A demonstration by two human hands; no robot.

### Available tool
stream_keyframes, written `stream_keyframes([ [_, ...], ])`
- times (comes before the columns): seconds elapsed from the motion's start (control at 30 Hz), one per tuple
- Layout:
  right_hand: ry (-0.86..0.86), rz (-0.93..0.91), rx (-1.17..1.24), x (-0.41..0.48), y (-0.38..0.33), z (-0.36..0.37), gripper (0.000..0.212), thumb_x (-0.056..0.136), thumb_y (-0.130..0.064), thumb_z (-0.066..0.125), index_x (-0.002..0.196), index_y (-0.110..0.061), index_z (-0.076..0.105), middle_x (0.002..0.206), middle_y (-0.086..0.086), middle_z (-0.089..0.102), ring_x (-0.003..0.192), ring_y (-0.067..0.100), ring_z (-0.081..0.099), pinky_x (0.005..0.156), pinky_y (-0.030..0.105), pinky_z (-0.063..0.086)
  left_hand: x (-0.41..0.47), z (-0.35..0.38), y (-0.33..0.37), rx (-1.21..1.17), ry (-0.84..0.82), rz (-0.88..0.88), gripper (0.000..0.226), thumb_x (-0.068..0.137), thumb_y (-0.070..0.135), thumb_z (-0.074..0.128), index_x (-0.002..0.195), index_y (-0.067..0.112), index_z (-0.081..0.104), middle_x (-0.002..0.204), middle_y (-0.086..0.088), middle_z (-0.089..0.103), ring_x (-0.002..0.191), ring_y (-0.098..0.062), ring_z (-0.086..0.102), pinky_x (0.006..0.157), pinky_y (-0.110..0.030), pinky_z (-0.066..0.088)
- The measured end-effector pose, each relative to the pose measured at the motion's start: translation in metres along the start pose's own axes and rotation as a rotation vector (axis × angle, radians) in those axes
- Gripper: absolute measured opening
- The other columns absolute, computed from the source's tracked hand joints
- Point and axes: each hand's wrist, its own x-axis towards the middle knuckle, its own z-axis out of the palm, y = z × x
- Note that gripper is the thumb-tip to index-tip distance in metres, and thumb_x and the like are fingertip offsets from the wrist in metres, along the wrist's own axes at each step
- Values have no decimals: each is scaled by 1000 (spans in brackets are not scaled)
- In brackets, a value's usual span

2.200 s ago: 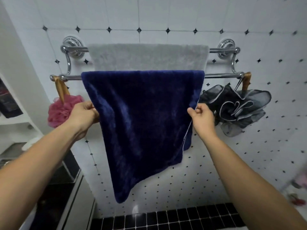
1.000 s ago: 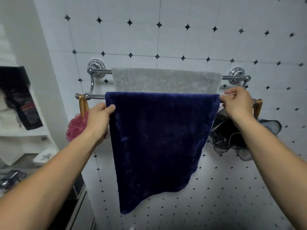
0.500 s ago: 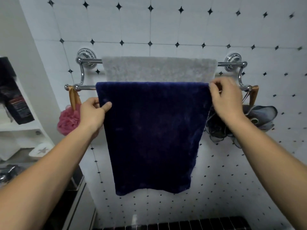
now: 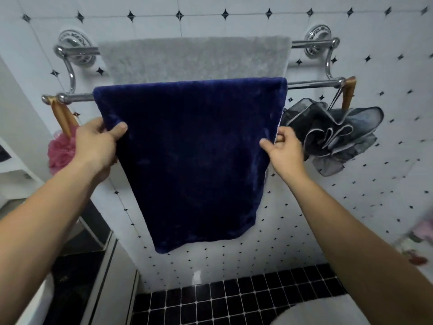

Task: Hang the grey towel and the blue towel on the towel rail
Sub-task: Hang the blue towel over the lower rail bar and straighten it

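We have the blue towel (image 4: 192, 148) straight ahead of us and between our hands, draped over the front bar of the towel rail (image 4: 311, 84); its fold runs left to right along that bar and its long axis drops down from it toward the floor; the grey towel (image 4: 194, 58) hangs on the back bar, behind and above it, so both towels are on the rail. Our left hand (image 4: 96, 146) pinches the towel's left edge, thumb in front of the cloth and fingers behind; our right hand (image 4: 284, 148) pinches the right edge with curled fingers; the two sit about level, well below the bar, and neither is nearer, since each already holds its own side. The hem is not square; it dips lower on the left than on the right, so we judge that any coming move is an evening pull along the long axis, and the task looks nearly done. A pink bath puff (image 4: 59, 148) hangs at the rail's left end and a dark grey puff (image 4: 337, 134) at its right end, just beside our right hand. Against half a second ago, our right hand has dropped from the towel's top corner at the bar to partway down the edge; our left hand has slid lower too; against the oldest view the hem slants less.
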Motion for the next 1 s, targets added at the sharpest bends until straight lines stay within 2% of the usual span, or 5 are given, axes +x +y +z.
stream_keyframes([
  [0.23, -60, 129, 225, 17, -61, 0, 27, 85, -42, 59, 98, -20, 64, 101, 2, 71, 94, 22, 68, 85, 46, 57, -5, 2, 20, -163, 53, -21, 13, 97, 23, 55, 86, 22, 63, 74, 3, 71, 62, -14, 69, 56, -34, 59],
  [0.43, -139, 219, 416, 22, -83, -12, 10, 90, -14, 64, 98, -10, 68, 86, 4, 76, 69, 13, 74, 51, 24, 55, -4, 0, 23, -176, 16, -66, 14, 95, 27, 52, 88, 23, 64, 92, -7, 70, 80, -29, 67, 69, -51, 57],
  [0.6, -60, 156, 351, 45, -106, -26, 4, 89, -15, 65, 90, -15, 69, 84, 3, 75, 73, 14, 72, 58, 28, 55, 11, 1, 38, -210, 90, 14, 15, 89, 25, 62, 75, 19, 64, 83, -8, 60, 78, -22, 55, 73, -35, 50],
  [0.7, -14, 152, 294, 52, -108, -28, 7, 85, -14, 69, 78, -15, 67, 67, -3, 73, 55, 8, 68, 49, 22, 51, 14, 2, 35, -190, 111, -8, 18, 85, 23, 67, 68, 21, 63, 72, -1, 64, 66, -18, 58, 65, -30, 53],
  [1.0, 1, 104, 198, 46, -96, -33, 14, 78, -19, 74, 91, -16, 72, 80, -1, 77, 71, 12, 74, 58, 25, 58, 29, -12, 41, -124, 199, 58, 13, 71, 12, 66, 61, 20, 64, 64, 2, 62, 61, -15, 61, 76, -39, 61],
])
